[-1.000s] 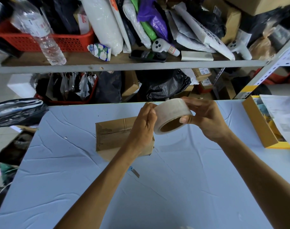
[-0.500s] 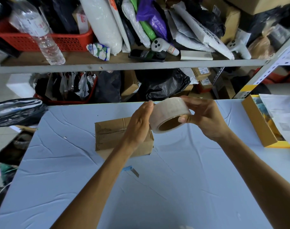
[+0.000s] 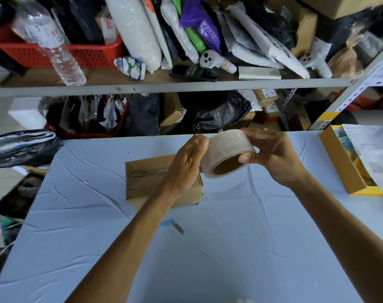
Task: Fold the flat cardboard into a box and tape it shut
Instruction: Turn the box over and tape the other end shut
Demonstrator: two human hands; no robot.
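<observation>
Cardboard box point(image 3: 146, 180), already folded, is seen lying flat on the pale blue table cover point(image 3: 229, 248), its long axis running left to right across the view. A centre seam with a strip of tape is visible on its top face; whether the seam is fully sealed cannot be told. The box's right end is hidden behind the left hand point(image 3: 186, 162).

Tape roll point(image 3: 226, 154), clear on a brown core, is held in the air above and to the right of the box, not touching it. The core axis is tilted, with the open core facing down and toward the camera.

Right hand point(image 3: 273, 158) is clamped on the roll: the thumb is pressed at the lower rim by the core, and the other fingers are curled over the far side of the roll.

Left hand is noted with fingers together and only slightly bent, the fingertips point(image 3: 202, 141) resting against the left outer surface of the roll. Whether a tape end is pinched there cannot be told.

A small blue-handled cutter point(image 3: 172, 225) is seen on the cover, below the left forearm and nearer the camera than the box.
</observation>
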